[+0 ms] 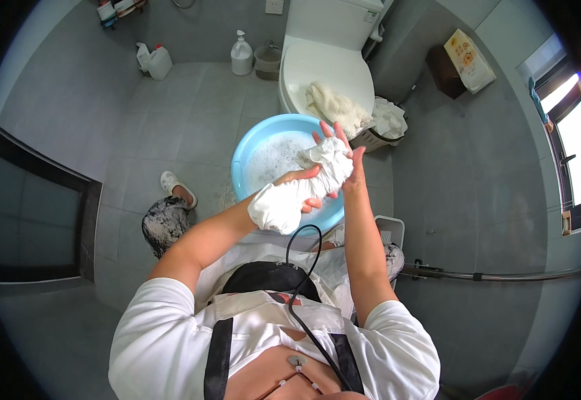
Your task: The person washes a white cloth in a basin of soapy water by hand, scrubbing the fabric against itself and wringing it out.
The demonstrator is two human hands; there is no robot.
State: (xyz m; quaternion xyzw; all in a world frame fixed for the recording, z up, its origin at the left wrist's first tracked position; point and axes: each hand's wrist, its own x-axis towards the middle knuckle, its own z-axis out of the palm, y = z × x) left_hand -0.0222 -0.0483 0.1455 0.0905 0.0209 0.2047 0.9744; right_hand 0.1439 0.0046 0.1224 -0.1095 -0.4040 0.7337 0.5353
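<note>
A bunched, twisted white cloth (287,200) is held up over a light-blue basin (239,167) of sudsy water. My left hand (298,179) is closed around the middle of the cloth, its thumb on top and its fingertips showing on the near side. One end of the cloth hangs over my left wrist. At the other end, my right hand (352,163) has its fingers stretched out and apart, with the bunched cloth lying against its palm. Part of that palm is hidden by the cloth.
A white toilet (327,70) stands beyond the basin, with a cream fluffy cloth (337,110) on its lid. Right of it is a lined waste basket (387,123). White jugs (159,63), a pump bottle (242,55) and a small bucket (268,61) line the back wall. A black cable (294,300) hangs before my chest.
</note>
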